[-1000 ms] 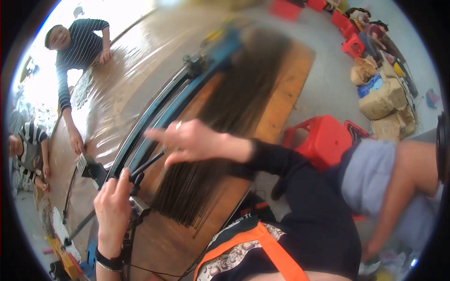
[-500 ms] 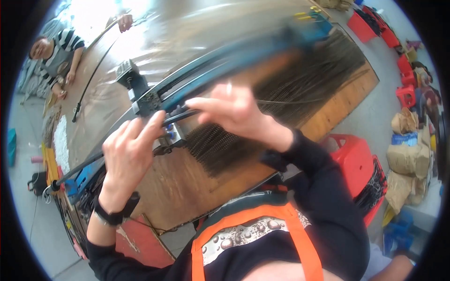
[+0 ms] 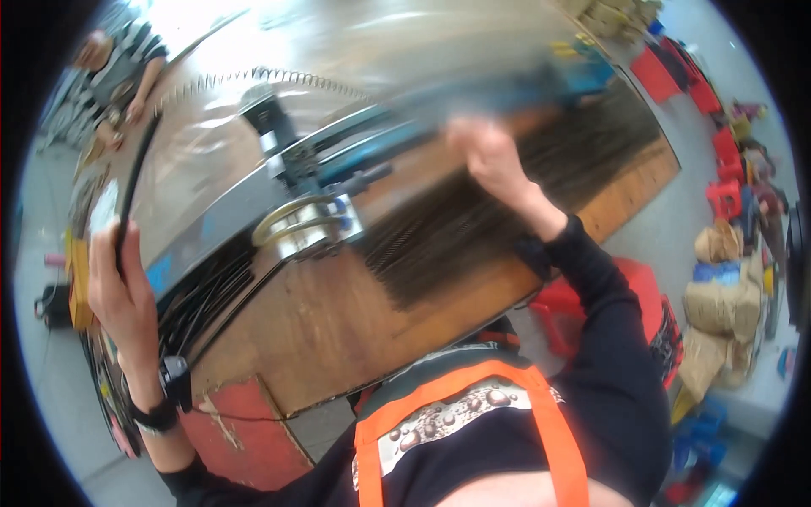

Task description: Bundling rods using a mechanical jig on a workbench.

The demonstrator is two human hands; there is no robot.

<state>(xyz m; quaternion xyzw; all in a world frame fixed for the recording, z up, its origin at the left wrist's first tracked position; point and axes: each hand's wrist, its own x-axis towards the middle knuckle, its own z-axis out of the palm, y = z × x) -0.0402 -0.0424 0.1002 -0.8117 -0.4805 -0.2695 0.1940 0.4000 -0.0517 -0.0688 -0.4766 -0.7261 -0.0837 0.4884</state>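
My left hand (image 3: 122, 291) is closed around a thin black rod (image 3: 145, 165) that stands up from my fingers at the left end of the bench. My right hand (image 3: 490, 160) is smeared by motion over the blue rail of a long bench machine (image 3: 355, 144). Its fingers look curled, but I cannot make out whether they hold anything. Between my hands sits the machine's metal head (image 3: 296, 169), with a pale hose (image 3: 291, 215) looped over a silver block. A thin coil spring (image 3: 287, 74) stretches across the bench behind the head.
Bundles of dark rods or springs (image 3: 498, 220) cover the right side of the wooden bench (image 3: 338, 325). More black rods (image 3: 207, 296) lie at lower left. Red plastic stools (image 3: 629, 296) and brown paper packages (image 3: 722, 304) stand right. Another person (image 3: 127, 72) sits at far left.
My left hand has moved left from the machine head with the black rod. My right hand has moved right and away from the head. The view has shifted slightly.
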